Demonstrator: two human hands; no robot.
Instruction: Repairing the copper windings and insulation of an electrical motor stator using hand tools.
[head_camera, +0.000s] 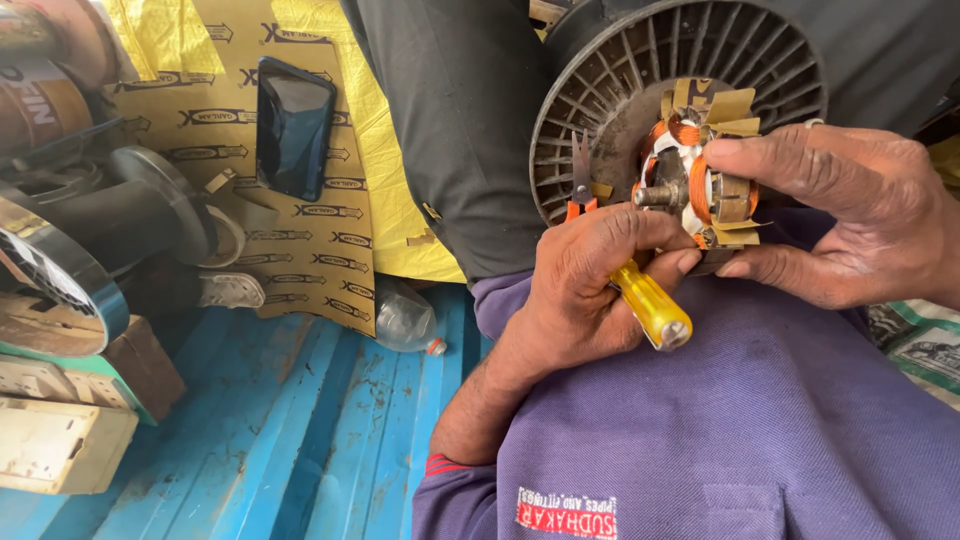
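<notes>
A small motor stator (700, 175) with orange copper windings, tan paper strips and a steel shaft rests on my lap against a dark ribbed wheel (690, 70). My right hand (850, 215) grips the stator from the right, thumb across its front. My left hand (590, 285) is closed around a yellow-handled screwdriver (652, 308) and a pair of small orange-handled cutters (581, 180), whose jaws point up beside the shaft. The screwdriver's blade is hidden under my fingers.
A dark phone (292, 125) lies on yellow printed sheeting (300, 240). A clear plastic bottle (405, 318) sits on the blue ribbed surface (300, 430). Metal rolls and tape (60, 270) and wooden blocks (60, 440) crowd the left.
</notes>
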